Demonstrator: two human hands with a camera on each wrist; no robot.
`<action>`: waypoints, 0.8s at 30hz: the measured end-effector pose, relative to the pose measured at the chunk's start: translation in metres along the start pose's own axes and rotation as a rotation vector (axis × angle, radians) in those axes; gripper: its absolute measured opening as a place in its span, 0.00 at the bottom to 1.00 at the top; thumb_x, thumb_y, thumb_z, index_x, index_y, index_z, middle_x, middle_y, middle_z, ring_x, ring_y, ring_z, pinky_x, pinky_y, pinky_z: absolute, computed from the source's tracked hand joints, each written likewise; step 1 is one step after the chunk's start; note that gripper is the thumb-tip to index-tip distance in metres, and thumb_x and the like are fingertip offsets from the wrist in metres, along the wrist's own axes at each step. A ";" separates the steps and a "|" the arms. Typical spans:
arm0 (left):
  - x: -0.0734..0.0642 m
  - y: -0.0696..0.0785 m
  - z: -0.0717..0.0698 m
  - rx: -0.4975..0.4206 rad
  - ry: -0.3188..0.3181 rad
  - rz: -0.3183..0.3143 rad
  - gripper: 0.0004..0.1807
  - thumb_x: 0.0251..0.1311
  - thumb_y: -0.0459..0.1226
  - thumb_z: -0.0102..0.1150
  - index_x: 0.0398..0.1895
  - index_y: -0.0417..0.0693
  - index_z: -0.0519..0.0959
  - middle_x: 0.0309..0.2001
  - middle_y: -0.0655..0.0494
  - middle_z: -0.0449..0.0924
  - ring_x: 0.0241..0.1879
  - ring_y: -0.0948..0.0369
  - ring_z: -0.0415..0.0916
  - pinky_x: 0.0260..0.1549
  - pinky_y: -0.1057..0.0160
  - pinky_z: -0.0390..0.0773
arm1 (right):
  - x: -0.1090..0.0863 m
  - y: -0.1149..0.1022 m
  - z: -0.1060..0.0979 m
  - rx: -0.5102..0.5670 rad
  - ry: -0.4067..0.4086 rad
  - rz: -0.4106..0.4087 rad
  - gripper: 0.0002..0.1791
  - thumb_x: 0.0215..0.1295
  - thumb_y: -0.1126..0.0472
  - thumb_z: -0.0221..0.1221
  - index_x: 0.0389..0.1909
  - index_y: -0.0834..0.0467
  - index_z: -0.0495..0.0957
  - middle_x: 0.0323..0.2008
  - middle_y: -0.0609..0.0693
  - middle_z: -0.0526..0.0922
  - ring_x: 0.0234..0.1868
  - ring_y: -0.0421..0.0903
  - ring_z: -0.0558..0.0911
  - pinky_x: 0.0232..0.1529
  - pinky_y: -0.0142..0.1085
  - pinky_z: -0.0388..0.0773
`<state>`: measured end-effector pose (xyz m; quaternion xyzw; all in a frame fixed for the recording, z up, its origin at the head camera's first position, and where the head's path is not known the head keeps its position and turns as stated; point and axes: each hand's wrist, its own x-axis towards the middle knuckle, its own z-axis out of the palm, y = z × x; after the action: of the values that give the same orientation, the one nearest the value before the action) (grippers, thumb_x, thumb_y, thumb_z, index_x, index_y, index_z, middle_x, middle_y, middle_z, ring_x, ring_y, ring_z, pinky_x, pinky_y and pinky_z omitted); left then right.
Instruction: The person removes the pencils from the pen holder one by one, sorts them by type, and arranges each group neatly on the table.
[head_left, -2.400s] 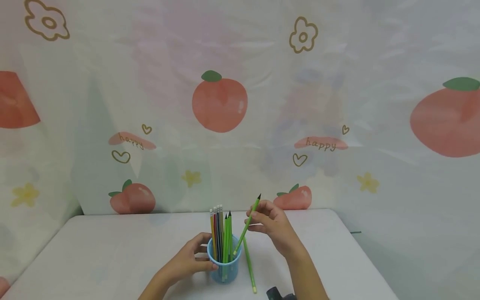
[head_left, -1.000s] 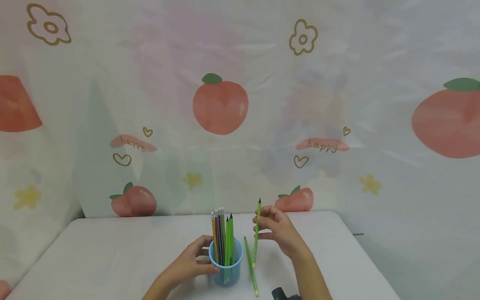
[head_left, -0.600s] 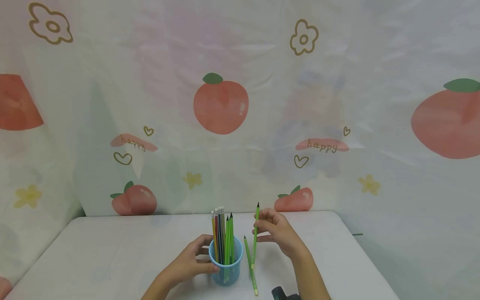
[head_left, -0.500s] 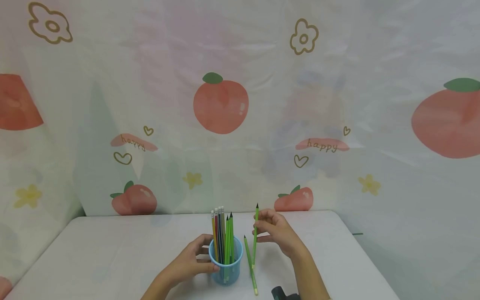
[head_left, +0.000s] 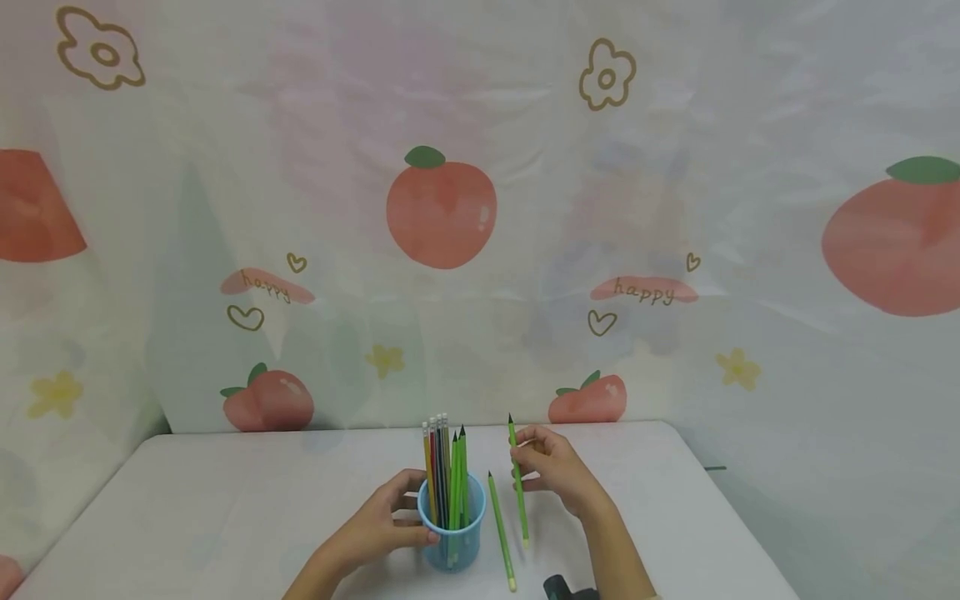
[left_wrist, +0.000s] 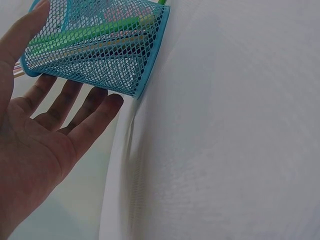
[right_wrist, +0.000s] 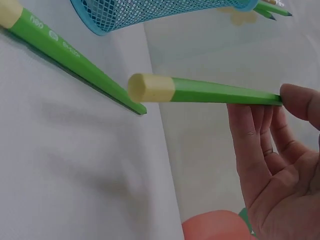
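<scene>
A light blue mesh pencil cup (head_left: 468,546) stands upright on the table, holding several pencils (head_left: 441,475); some show white-capped ends, while the green ones have dark points up. My left hand (head_left: 371,527) grips the cup from its left side, thumb at the near side and fingers at the far side. Right of the cup, my right hand (head_left: 558,468) pinches a green pencil (right_wrist: 215,91) near its upper part. This pencil is point up, its pale yellow end hanging above the table. A second green pencil (head_left: 500,533) lies between the cup and the held pencil.
The table has a white cover (head_left: 247,508). Behind it hangs a patterned wall sheet (head_left: 480,333) with printed peaches. A dark object (head_left: 557,587), partly cut off, sits at the bottom edge near the right forearm.
My right hand has moved the green pencil from over the cup to its right, and lowered it slightly. Its pale end has swung right, clear of the lying pencil. My left hand stays on the cup.
</scene>
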<state>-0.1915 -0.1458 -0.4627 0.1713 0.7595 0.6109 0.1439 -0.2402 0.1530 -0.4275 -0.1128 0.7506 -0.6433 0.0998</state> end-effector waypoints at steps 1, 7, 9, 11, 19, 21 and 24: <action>0.000 0.000 0.000 -0.001 -0.001 0.001 0.36 0.54 0.39 0.74 0.66 0.45 0.68 0.63 0.45 0.72 0.61 0.46 0.73 0.58 0.49 0.79 | 0.000 0.001 0.000 -0.004 0.004 0.009 0.18 0.68 0.61 0.60 0.51 0.68 0.71 0.34 0.52 0.79 0.35 0.48 0.82 0.38 0.44 0.87; 0.000 0.001 0.001 -0.003 0.004 -0.003 0.36 0.54 0.38 0.73 0.65 0.45 0.68 0.63 0.45 0.72 0.60 0.46 0.73 0.57 0.49 0.79 | 0.002 0.007 0.002 -0.021 0.014 0.034 0.19 0.67 0.61 0.60 0.53 0.67 0.71 0.36 0.56 0.81 0.35 0.47 0.83 0.36 0.43 0.87; 0.000 0.001 0.001 -0.001 0.005 0.001 0.36 0.54 0.38 0.74 0.65 0.45 0.68 0.63 0.45 0.72 0.60 0.46 0.73 0.57 0.49 0.79 | 0.003 0.009 0.003 -0.025 0.020 0.043 0.19 0.67 0.60 0.60 0.54 0.67 0.71 0.37 0.57 0.81 0.35 0.47 0.83 0.36 0.43 0.87; 0.000 0.001 0.001 0.000 0.005 0.002 0.36 0.54 0.39 0.74 0.65 0.45 0.68 0.63 0.45 0.72 0.61 0.46 0.73 0.57 0.49 0.79 | 0.004 0.011 0.003 -0.030 0.029 0.054 0.19 0.68 0.60 0.61 0.54 0.66 0.71 0.37 0.58 0.81 0.35 0.47 0.83 0.36 0.43 0.87; 0.001 -0.001 0.000 0.000 0.001 0.000 0.37 0.54 0.40 0.74 0.66 0.46 0.68 0.63 0.45 0.72 0.61 0.47 0.73 0.58 0.48 0.78 | 0.005 0.018 0.004 -0.090 0.043 0.130 0.20 0.67 0.61 0.63 0.56 0.62 0.71 0.36 0.55 0.79 0.34 0.47 0.83 0.36 0.47 0.87; 0.000 -0.001 0.000 0.005 0.001 0.003 0.37 0.53 0.40 0.74 0.66 0.46 0.68 0.63 0.45 0.72 0.60 0.47 0.73 0.58 0.48 0.78 | 0.005 0.019 0.004 -0.098 0.038 0.148 0.20 0.66 0.61 0.63 0.56 0.62 0.71 0.37 0.55 0.79 0.34 0.47 0.83 0.35 0.46 0.87; 0.000 -0.001 0.000 0.009 0.003 0.006 0.37 0.53 0.41 0.74 0.65 0.46 0.68 0.63 0.46 0.72 0.60 0.47 0.73 0.58 0.48 0.79 | 0.004 0.020 0.004 -0.111 0.028 0.162 0.21 0.65 0.62 0.63 0.56 0.62 0.71 0.37 0.56 0.80 0.33 0.46 0.83 0.34 0.44 0.87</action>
<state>-0.1919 -0.1460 -0.4634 0.1732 0.7619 0.6081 0.1403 -0.2442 0.1511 -0.4478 -0.0479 0.7932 -0.5919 0.1346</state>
